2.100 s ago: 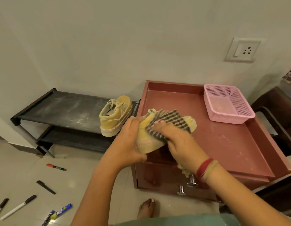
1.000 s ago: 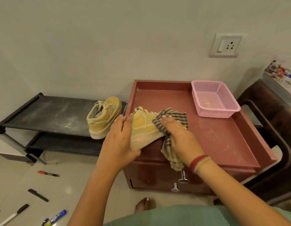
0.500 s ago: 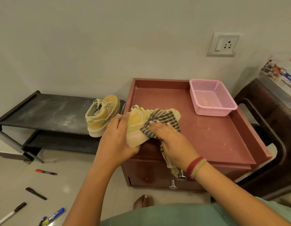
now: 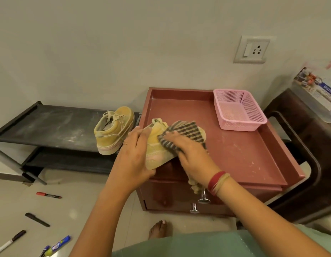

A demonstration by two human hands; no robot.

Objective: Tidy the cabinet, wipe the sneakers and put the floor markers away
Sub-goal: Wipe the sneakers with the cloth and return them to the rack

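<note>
My left hand [image 4: 132, 154] grips the heel end of a yellow sneaker [image 4: 157, 147], holding it over the front left corner of the maroon cabinet [image 4: 244, 156]. My right hand [image 4: 188, 154] presses a striped cloth [image 4: 185, 134] onto the sneaker's side; the cloth's loose end hangs below my wrist. The second yellow sneaker [image 4: 113, 129] stands on the right end of the black shoe rack [image 4: 49, 125]. Several markers lie on the floor at the lower left: a red one [image 4: 48, 195], a black one [image 4: 37, 219], a white one [image 4: 10, 242] and a blue one [image 4: 59, 245].
A pink mesh basket [image 4: 238, 110] sits at the cabinet top's back right corner. Two metal knobs [image 4: 203, 198] stick out of the cabinet front. A dark chair [image 4: 300, 164] with a plastic box stands to the right. My foot [image 4: 160, 230] is on the floor before the cabinet.
My right hand has rubbed the cloth back and forth along the sneaker, while my left hand kept its hold on the heel. The view has shifted slightly.
</note>
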